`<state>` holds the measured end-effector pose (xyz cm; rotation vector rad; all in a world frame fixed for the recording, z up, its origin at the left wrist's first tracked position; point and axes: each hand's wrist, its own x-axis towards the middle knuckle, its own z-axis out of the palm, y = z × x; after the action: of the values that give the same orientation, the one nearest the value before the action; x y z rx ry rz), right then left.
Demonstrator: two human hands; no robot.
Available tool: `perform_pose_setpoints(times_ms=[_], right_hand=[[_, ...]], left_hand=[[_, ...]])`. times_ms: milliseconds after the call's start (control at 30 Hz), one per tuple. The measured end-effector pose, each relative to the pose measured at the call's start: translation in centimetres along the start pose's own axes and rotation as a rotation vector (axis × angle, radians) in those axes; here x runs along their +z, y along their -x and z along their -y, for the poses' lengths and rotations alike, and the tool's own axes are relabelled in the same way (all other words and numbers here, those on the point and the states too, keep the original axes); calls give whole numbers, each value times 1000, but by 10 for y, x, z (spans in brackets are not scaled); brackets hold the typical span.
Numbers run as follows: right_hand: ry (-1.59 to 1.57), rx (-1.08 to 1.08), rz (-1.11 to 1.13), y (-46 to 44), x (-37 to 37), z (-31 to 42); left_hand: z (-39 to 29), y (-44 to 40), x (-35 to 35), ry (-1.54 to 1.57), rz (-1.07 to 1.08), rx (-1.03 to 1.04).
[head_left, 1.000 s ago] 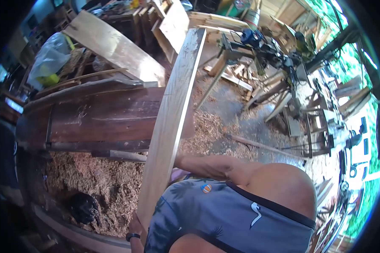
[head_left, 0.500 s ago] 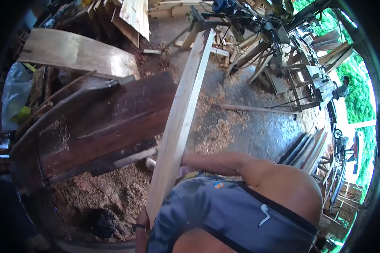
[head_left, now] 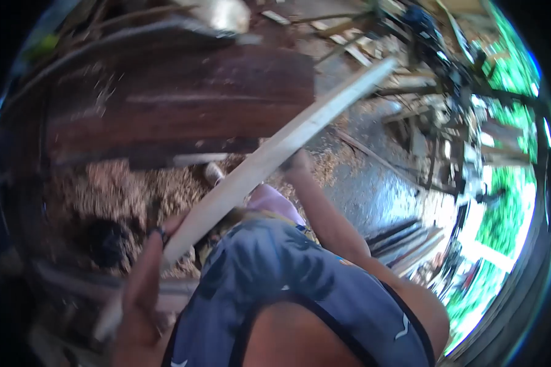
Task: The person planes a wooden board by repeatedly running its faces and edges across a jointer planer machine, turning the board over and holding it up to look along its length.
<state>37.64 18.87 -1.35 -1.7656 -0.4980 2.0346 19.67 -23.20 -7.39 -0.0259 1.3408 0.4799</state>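
A long pale wooden plank (head_left: 260, 162) slants across my front, its near end low at my left and its far end up to the right. My left hand (head_left: 174, 224), with a dark band at the wrist, grips it close to the near end. Farther along, my right hand (head_left: 297, 164) supports the plank from its right edge and underside; the fingers are partly hidden behind the wood and blurred. The plank's far part passes beside the right end of a dark reddish-brown wooden workbench (head_left: 183, 85).
Wood shavings (head_left: 116, 189) cover the floor below the bench, with a round dark object (head_left: 106, 241) among them. Stacked boards (head_left: 404, 244) lie at the right. Wooden frames and machinery (head_left: 434, 43) crowd the back right. A stick (head_left: 373, 156) lies on the floor.
The plank has swung clockwise, its far end moving right and its near end left. Both hands have moved with it, and my view has turned and shifted downward.
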Motion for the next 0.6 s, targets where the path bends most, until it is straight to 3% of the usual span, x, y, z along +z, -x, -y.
perform_pose_setpoints(times_ms=[33, 67, 100, 133, 200, 267, 400, 433, 467, 533, 600], right_hand=[[133, -258, 15, -15, -15, 9], [477, -591, 95, -14, -18, 24], [982, -1041, -37, -13, -21, 40], [1242, -1431, -281, -12, -23, 57], [1772, -1501, -52, 13, -2, 90], [2089, -1404, 200, 10, 14, 110], [2120, -1372, 468, -17, 26, 149], [2113, -1472, 529, -33, 21, 159], [2153, -1291, 500, -33, 23, 168], [2110, -1523, 475, -50, 2, 175], [2076, -1569, 446, -48, -5, 179]], left_hand=[[-18, 6, -6, -61, 12, -11], [-36, 12, -11, -122, 25, -21], [-55, 17, -14, -240, -33, 28], [-58, 10, -18, -139, -11, 54], [-28, -72, -51, -73, 165, 233], [-95, -12, -49, -370, 25, 208], [-142, -12, -67, -594, -40, 247], [-148, -19, -70, -639, -54, 247], [-154, -27, -71, -667, -65, 248], [-160, -50, -69, -626, -86, 274], [-196, 19, -57, -647, -129, 237]])
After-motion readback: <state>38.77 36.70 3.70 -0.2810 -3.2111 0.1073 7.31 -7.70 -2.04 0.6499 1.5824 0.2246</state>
